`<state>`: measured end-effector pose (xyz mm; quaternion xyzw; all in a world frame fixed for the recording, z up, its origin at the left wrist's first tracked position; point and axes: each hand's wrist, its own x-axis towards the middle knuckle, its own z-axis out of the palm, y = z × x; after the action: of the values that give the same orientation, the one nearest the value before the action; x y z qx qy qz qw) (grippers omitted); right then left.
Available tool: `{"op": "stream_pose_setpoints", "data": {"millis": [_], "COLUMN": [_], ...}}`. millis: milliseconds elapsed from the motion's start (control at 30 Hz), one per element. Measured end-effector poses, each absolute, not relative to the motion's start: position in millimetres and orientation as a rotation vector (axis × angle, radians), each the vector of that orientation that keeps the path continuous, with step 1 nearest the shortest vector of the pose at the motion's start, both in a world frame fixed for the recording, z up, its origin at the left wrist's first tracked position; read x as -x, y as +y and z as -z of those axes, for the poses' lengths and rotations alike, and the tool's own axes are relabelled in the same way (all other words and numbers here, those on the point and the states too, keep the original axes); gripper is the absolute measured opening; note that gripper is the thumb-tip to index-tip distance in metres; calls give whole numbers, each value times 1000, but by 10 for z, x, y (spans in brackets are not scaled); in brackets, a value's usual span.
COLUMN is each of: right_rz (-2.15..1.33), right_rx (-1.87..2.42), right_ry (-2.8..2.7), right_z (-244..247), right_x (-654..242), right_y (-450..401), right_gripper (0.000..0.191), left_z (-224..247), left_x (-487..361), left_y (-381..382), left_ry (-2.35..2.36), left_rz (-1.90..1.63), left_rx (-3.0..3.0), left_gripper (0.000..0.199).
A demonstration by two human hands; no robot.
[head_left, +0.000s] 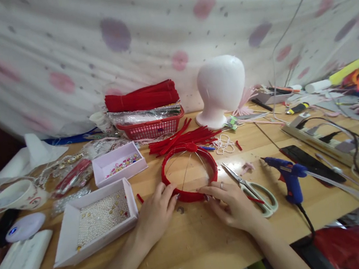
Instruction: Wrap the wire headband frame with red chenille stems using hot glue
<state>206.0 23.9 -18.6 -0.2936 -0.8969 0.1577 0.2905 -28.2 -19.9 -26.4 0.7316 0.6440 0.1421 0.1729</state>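
Observation:
A red fuzzy ring with thin wires across its inside lies in front of me on the wooden table. My left hand grips its near left edge between thumb and fingers. At the near right edge, my right hand, with a ring on one finger, pinches the same band. Scissors with pale handles lie just right of my right hand, a short red piece across them. Behind the ring is a loose bundle of red fuzzy strips.
White boxes of pearl beads and coloured gems stand at left. A blue glue gun, a phone and a power strip lie at right. Behind are a white foam head and a red basket.

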Motion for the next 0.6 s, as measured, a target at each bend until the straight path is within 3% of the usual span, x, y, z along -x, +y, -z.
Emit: {"op": "stream_pose_setpoints", "data": {"millis": [367, 600], "right_rz": [-413, -363], "right_rx": [828, 858], "right_ry": [-2369, -2376], "right_z": [163, 169], "right_x": [-2046, -2052], "right_y": [221, 236], "right_gripper": [28, 26], "left_z": [335, 239], "left_x": [308, 356], "left_y": [-206, -331], "left_ry": [1790, 1594], "left_rz": [-595, -1301], "left_rx": [-2159, -2404], "left_gripper": [30, 22]}}
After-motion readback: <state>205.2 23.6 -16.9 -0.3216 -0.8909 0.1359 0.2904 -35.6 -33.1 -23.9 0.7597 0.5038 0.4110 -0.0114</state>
